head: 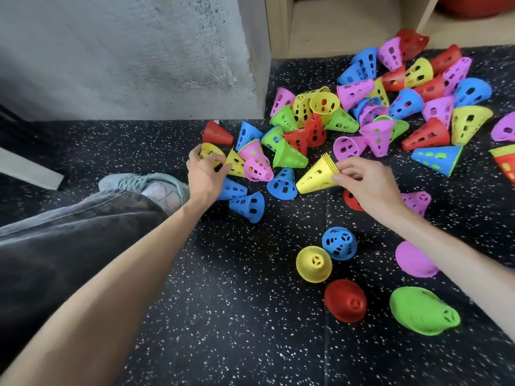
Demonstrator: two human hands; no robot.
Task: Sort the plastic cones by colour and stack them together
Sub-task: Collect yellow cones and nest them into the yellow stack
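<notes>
Many perforated plastic cones in red, yellow, blue, green and pink lie scattered across the dark speckled floor. My right hand grips the wide end of a stack of nested yellow cones, held sideways with the tip pointing left. My left hand curls its fingers round a single yellow cone at the left edge of the pile. Near me stand upright stacks, one per colour: yellow, blue, red, green and pink, the last partly hidden by my right forearm.
A grey concrete pillar rises at the back left. Wooden shelving stands behind the pile. My leg in dark trousers and a light shoe lie to the left. Open floor stretches between my arms.
</notes>
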